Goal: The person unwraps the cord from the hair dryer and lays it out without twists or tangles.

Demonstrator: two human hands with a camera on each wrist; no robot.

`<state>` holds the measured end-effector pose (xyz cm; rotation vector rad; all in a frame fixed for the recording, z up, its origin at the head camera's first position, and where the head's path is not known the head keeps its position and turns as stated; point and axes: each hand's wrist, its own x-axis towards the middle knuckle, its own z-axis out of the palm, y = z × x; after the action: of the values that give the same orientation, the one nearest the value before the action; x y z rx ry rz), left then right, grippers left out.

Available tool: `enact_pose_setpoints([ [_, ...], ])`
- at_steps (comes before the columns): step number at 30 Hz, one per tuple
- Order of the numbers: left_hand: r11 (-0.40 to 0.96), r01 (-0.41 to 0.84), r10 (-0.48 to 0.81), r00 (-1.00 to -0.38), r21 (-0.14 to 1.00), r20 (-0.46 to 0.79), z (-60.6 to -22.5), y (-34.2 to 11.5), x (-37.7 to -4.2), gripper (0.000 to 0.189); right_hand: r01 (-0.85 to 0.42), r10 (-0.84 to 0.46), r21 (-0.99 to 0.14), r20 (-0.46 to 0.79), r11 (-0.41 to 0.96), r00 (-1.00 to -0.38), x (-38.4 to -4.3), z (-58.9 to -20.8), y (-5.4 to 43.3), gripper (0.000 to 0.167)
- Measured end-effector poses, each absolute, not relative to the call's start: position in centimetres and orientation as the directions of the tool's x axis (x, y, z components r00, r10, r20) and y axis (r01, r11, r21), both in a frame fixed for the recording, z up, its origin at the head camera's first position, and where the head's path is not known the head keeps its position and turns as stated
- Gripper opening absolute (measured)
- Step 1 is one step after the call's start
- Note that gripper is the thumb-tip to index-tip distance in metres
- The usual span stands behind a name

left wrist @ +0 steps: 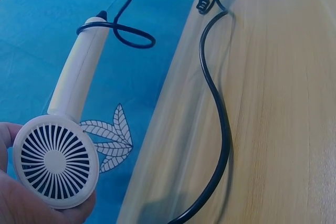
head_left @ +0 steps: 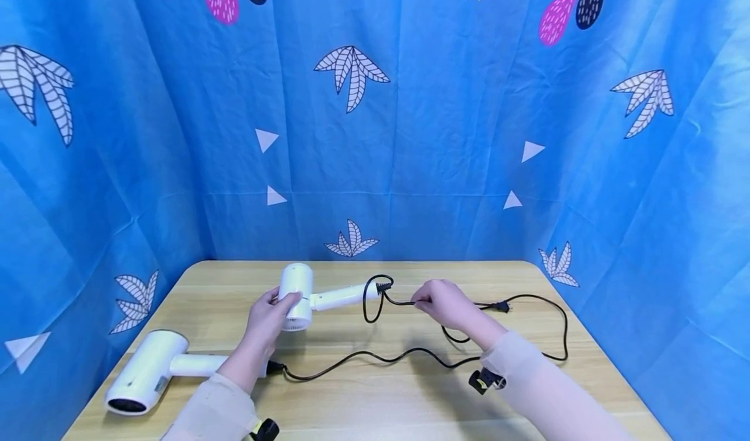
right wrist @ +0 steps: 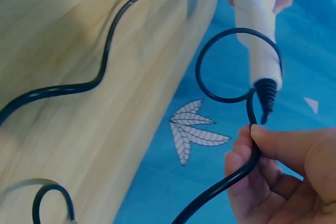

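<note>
My left hand (head_left: 266, 317) grips the head of a small white hair dryer (head_left: 297, 291) above the table, its handle pointing right. In the left wrist view the dryer's round slotted grille (left wrist: 55, 162) faces the camera. Its black cord (right wrist: 210, 195) makes a loop around the handle's end. Between thumb and fingers, my right hand (head_left: 445, 305) pinches that cord a short way from the handle; the right wrist view shows this pinch closely.
A larger white hair dryer (head_left: 149, 372) lies at the table's left side. Its black cord (head_left: 351, 356) runs right across the wooden table (head_left: 351, 408). A black plug (head_left: 500, 306) is at the right. Blue patterned cloth (head_left: 445, 135) surrounds the table's back and sides.
</note>
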<state>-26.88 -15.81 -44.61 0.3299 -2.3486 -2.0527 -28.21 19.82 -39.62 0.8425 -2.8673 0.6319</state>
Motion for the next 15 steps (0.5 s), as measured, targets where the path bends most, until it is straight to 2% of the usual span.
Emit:
enact_pose_setpoints([
  [6, 0.110, -0.152, -0.164, -0.977, 0.982, -0.133, -44.6, -16.1, -27.1, 0.084, -0.588, -0.572, -0.340, 0.160, 0.734, -0.805, -27.4, -37.8, 20.4, 0.013],
  [12, 0.121, -0.163, -0.170, -0.975, 0.979, -0.142, -44.9, -16.4, -27.1, 0.083, -0.691, -0.690, -0.352, 0.150, 0.632, -0.708, -27.2, -36.1, 21.2, 0.015],
  [15, 0.127, -0.168, -0.166, -0.975, 0.978, -0.146, -45.1, -16.6, -27.0, 0.084, -0.710, -0.714, -0.370, 0.156, 0.599, -0.683, -27.2, -35.3, 21.5, 0.016],
])
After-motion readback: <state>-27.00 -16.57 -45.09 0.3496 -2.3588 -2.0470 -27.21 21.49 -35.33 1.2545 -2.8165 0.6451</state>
